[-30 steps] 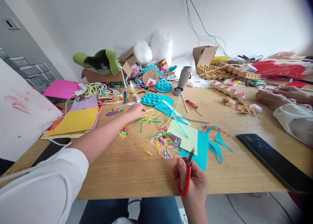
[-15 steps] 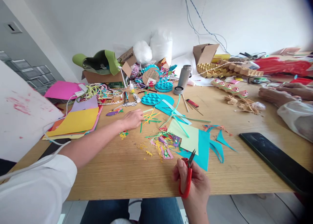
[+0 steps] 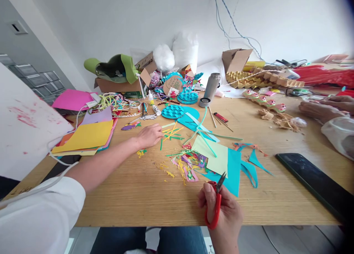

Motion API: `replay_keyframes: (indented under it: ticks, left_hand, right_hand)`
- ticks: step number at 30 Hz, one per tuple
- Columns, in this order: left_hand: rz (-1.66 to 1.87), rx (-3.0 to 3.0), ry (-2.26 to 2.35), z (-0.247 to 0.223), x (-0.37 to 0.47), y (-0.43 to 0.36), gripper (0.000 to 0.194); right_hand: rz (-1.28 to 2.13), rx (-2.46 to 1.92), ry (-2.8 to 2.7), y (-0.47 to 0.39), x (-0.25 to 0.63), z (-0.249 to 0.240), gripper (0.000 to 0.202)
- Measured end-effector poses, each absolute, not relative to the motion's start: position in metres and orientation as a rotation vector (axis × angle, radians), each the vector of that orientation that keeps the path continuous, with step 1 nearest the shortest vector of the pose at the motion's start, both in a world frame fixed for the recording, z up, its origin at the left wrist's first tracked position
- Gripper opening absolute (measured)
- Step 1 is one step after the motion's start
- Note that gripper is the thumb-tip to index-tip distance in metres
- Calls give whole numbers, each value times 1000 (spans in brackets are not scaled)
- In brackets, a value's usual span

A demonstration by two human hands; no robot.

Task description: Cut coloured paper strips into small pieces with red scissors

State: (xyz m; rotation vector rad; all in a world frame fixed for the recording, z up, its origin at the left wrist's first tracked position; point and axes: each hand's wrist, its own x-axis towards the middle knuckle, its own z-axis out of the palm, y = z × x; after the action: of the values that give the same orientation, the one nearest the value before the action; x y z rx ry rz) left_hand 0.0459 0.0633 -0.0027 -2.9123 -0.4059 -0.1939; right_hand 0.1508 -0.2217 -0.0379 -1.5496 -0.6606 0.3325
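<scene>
My right hand (image 3: 225, 209) is wrapped round the red handles of a small pair of scissors (image 3: 219, 187) near the table's front edge, their blades pointing up and away. Farther out, my left hand (image 3: 149, 135) rests at a pile of thin yellow and green paper strips (image 3: 173, 133). Its fingers are curled together at the pile's left side; what is between the fingertips is hidden. Beyond the scissors lie a pale green sheet (image 3: 212, 156) and a blue sheet (image 3: 233, 172). Colourful paper scraps (image 3: 189, 165) are heaped beside them.
At the back stand a grey bottle (image 3: 212, 87) and blue egg-carton discs (image 3: 173, 112). Coloured sheets (image 3: 83, 137) are stacked left; a dark phone (image 3: 312, 180) lies right. Another person's hands (image 3: 322, 110) are at the far right, near torn carton pieces (image 3: 284, 122).
The view has shifted slightly, so the table contents sit a little farther right in the picture. My left hand stays at the strips; my right hand still holds the scissors.
</scene>
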Motion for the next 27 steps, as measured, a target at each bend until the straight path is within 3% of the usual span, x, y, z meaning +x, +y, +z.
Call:
replay_keyframes:
  ticks: [13,27]
  left_hand:
    - [-79,-2784,-402,-8,66,55,22]
    - [-181,-2915,-620,-5,57,63,21]
  right_hand:
    - [322,-1544,-681,-222,152,-41,39]
    - [314,-1565,-675,-222,151,-39,40]
